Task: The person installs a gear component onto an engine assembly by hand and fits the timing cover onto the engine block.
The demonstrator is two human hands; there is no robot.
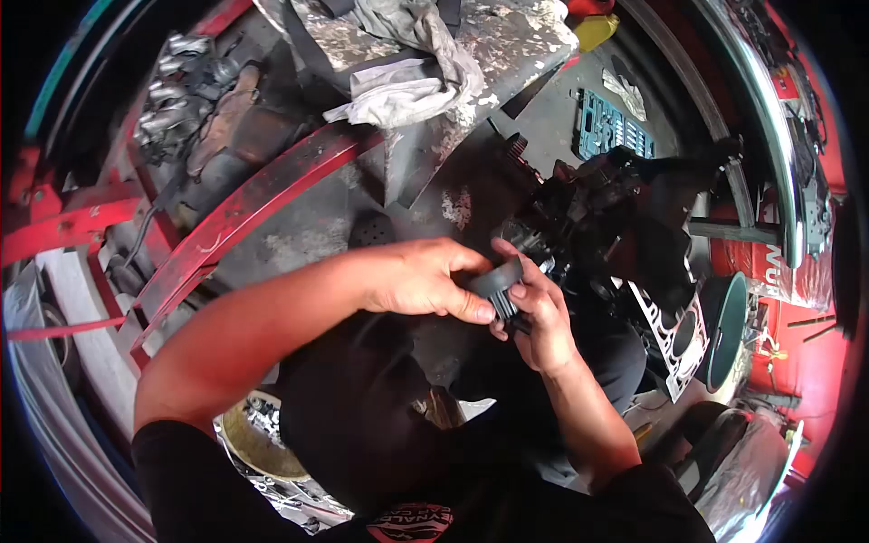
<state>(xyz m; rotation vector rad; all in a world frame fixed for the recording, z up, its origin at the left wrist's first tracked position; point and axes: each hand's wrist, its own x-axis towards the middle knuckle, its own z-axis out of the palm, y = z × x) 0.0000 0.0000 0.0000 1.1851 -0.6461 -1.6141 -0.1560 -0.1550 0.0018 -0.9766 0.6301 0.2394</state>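
Note:
Both hands hold a dark, round ribbed pulley (498, 281) in front of my body. It has a smooth, wide rim at the top and a grooved section below. My left hand (433, 281) comes in from the left, its thumb pressed against the grooved side and its fingers partly hidden behind the rim. From the right, the fingers of my right hand (541, 321) curl around the opposite side, thumb near the rim. Just beyond the hands lies a dark engine assembly (579, 208), with a toothed gear (516, 147) at its far end.
A worn metal table (516, 41) with grey rags (416, 81) stands ahead. A red steel beam (262, 195) crosses the left side. A teal socket set (611, 127) lies on the floor. At right are a head gasket (674, 335) and a green basin (727, 330).

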